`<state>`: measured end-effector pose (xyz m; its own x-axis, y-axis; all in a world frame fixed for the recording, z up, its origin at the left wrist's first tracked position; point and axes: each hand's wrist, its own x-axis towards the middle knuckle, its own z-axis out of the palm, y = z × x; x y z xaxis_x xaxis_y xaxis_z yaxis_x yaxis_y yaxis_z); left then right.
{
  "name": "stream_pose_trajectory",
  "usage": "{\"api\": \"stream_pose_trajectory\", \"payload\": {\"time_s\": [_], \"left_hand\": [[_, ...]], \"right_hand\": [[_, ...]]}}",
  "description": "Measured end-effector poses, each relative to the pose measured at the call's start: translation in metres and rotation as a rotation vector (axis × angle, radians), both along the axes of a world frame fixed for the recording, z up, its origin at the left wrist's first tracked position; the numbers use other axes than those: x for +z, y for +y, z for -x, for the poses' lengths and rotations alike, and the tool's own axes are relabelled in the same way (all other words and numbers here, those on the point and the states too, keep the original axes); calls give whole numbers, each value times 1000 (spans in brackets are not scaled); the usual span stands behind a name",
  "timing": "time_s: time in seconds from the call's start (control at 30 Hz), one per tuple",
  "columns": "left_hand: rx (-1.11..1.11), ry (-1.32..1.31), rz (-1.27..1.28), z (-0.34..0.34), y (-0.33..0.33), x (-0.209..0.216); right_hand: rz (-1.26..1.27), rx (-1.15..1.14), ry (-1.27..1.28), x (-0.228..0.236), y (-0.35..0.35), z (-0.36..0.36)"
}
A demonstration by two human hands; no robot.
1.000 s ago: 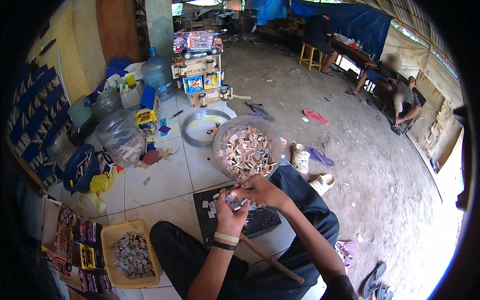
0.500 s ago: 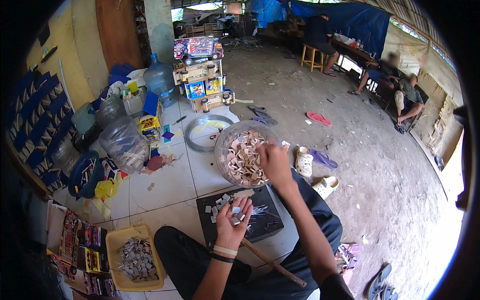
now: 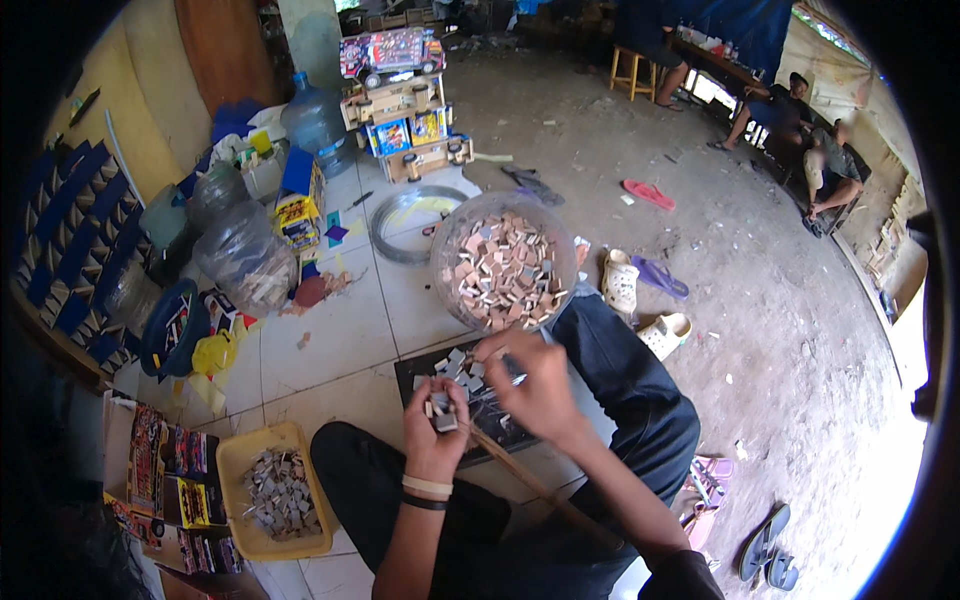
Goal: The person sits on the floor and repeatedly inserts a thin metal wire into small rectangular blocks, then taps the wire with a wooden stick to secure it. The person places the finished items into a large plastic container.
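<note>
My right hand [image 3: 535, 385] has just come back from the wide, clear plastic round tub [image 3: 439, 268] of pinkish-brown square chips [image 3: 508, 262]; half a second ago it was reaching into it. Now it is above the flat-topped black block [image 3: 407, 376], blurred, with something dark grey by its fingertips; I cannot tell whether it grips that. So the sorting by hand, as I judge it, has moved from the tub to the block.

My left hand [image 3: 430, 435] was spread flat, palm up, in the earlier frame; now its fingers curl around a few small grey-faced square pieces [image 3: 444, 421], holding them at the block's near left edge. More loose grey squares [image 3: 457, 366] lie on the block between my hands. The brown wooden stick [image 3: 540, 485] still slants towards my lap, touched by neither hand.
</note>
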<state>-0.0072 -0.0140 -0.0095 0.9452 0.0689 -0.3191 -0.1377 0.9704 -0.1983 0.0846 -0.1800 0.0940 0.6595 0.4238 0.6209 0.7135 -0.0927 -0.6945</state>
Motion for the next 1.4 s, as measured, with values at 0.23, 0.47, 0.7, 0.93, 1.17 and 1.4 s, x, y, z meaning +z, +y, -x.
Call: {"api": "stream_pose_trajectory", "payload": {"time_s": [0.23, 0.47, 0.7, 0.93, 1.17, 1.4], "left_hand": [[366, 439, -1512, -15, 36, -8], [342, 103, -2242, -17, 26, -24], [306, 13, -1886, -5, 34, -15], [491, 161, -1879, -3, 31, -21], [481, 246, -1977, -7, 32, -32], [474, 225, -2152, -9, 34, -38]], "right_hand": [[83, -151, 196, -26, -17, -12], [64, -125, 257, -36, -22, -7], [266, -191, 192, -43, -41, -7], [373, -298, 38, -63, -14, -77], [435, -335, -73, 12, 69, -232], [788, -276, 50, 33, 80, -282]]}}
